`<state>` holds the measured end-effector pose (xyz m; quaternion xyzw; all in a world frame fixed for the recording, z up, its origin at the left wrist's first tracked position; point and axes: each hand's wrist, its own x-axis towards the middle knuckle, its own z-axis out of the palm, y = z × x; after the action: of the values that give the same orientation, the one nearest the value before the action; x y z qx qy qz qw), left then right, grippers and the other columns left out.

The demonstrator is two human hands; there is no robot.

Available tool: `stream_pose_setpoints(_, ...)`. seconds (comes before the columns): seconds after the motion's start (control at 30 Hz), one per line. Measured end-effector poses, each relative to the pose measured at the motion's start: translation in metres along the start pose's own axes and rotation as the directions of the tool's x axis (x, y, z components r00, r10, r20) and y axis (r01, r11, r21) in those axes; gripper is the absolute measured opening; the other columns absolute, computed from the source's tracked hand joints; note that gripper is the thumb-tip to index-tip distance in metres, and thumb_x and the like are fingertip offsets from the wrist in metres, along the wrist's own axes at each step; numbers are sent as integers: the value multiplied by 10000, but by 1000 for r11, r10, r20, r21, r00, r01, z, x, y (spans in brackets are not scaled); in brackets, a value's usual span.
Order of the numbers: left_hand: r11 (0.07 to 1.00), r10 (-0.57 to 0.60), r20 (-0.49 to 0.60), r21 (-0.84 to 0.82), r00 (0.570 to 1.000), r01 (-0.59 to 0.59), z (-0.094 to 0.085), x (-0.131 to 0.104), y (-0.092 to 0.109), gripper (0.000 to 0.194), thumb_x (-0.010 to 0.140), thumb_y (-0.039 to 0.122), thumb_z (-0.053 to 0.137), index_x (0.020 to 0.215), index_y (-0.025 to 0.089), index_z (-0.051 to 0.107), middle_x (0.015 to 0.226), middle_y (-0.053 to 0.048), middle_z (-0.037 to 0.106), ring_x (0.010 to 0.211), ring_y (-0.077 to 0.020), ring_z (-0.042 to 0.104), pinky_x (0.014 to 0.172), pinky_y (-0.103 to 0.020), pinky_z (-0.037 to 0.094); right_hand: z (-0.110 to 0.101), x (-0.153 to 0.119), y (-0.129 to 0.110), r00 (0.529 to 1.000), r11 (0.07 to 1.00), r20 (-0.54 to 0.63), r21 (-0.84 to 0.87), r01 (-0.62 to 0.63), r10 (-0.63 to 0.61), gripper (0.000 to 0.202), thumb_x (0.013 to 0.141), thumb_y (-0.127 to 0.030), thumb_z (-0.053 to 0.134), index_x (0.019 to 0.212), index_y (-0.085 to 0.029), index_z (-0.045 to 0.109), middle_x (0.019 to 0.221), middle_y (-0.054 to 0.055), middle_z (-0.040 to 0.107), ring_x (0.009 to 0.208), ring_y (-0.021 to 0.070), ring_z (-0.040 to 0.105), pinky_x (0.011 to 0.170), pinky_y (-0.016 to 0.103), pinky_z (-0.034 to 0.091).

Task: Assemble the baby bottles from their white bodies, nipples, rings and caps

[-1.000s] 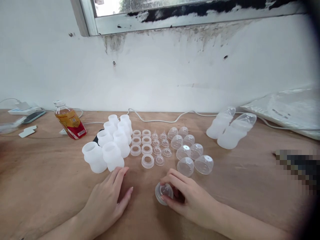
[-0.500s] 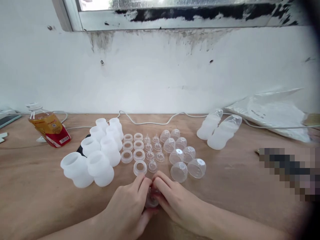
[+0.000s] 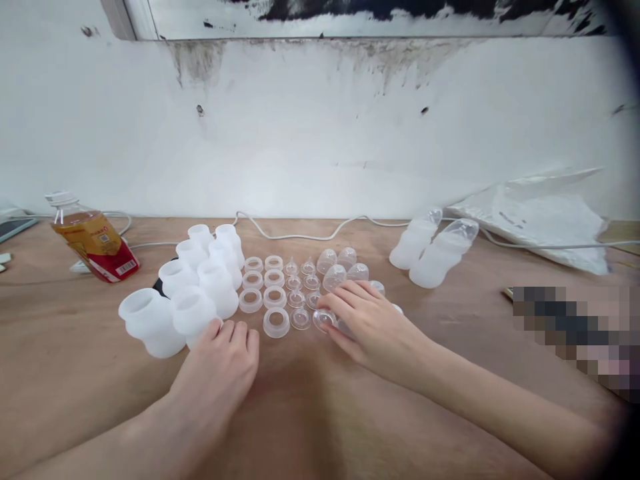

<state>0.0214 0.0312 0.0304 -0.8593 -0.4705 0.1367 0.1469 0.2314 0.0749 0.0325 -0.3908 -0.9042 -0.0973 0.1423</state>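
My right hand has its thumb and fingers around a clear bottle nipple at the near end of the nipple rows. Its fingers partly hide the clear dome caps behind. My left hand is low over the table with its fingers curled down, close beside the nearest white baby bottle; what its fingers hold, if anything, is hidden. Between the hands lie two columns of translucent collar rings, then several more nipples. White open-necked bottles stand in two rows at left.
Two capped bottles stand at the back right, before a clear plastic bag. A drink bottle leans at far left. A white cable runs along the wall. A blurred-out object lies at right.
My hands were together at the near middle around a clear piece; they have parted. My left hand moved left towards the bottles, my right forward and right to the nipples and caps. The view tilted down.
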Motion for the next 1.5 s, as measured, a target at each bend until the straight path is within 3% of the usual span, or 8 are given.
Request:
stream_pose_setpoints(0.13,999,-40,15,5,999,40,-1,5,-1,341,610,-70,381,828,63,608,804,-169,625,758,-303,598,637,-399,460,15,0,-4,999,994,36,-109,-17,21,50,772,-190,522,783,-145,542,768,49,585,776,195,507,757,333,357)
stream_pose_setpoints(0.37,999,-38,-115,-17,993,36,10,16,-2,347,624,-88,395,846,83,602,852,-153,624,823,-310,593,661,-392,461,28,0,-6,1000,962,29,-272,-4,12,39,734,-170,552,757,-145,533,739,54,571,768,209,496,769,338,324)
stream_pose_setpoints(0.57,995,-71,-137,-84,988,60,11,22,-3,402,616,-97,387,943,68,551,948,-162,596,824,-291,598,678,-387,470,36,-1,-1,999,960,37,-279,7,3,25,744,-165,540,748,-150,521,736,48,563,757,202,497,783,337,319)
stream_pose_setpoints(0.9,997,-74,-160,-23,984,71,12,21,-1,454,654,-96,358,1057,36,522,1075,-195,565,901,-291,585,712,-392,486,38,-1,-3,1000,966,16,-258,12,-8,44,792,-166,490,755,-154,511,740,43,561,764,204,504,780,333,322)
stream_pose_setpoints(1.13,996,-93,-191,-27,977,89,10,20,0,396,683,-85,355,984,77,553,1027,-160,594,878,-273,595,678,-373,496,39,-2,-3,1000,966,-9,-257,12,-15,76,804,-162,474,735,-159,505,725,36,560,736,192,508,772,330,326)
stream_pose_setpoints(1.37,997,-75,-431,-1,899,83,20,23,2,303,713,-41,409,913,125,565,1058,-134,597,922,-261,585,676,-349,492,44,0,-2,996,963,-78,-269,30,-53,74,792,-205,509,739,-157,526,721,39,568,739,194,510,777,336,335)
stream_pose_setpoints(1.43,999,-42,-545,-37,837,27,14,17,3,257,733,-1,429,915,124,562,1049,-131,598,916,-259,581,694,-359,484,45,0,-2,995,965,-83,-259,33,-56,81,797,-202,496,742,-156,533,724,41,566,744,193,510,783,343,340)
stream_pose_setpoints(1.5,992,-14,-674,-102,738,-74,7,2,-2,228,760,59,457,958,127,548,1065,-120,585,947,-250,559,752,-369,466,44,0,-2,995,973,-82,-230,31,-51,89,802,-200,479,757,-156,542,737,45,564,752,194,508,783,351,349)
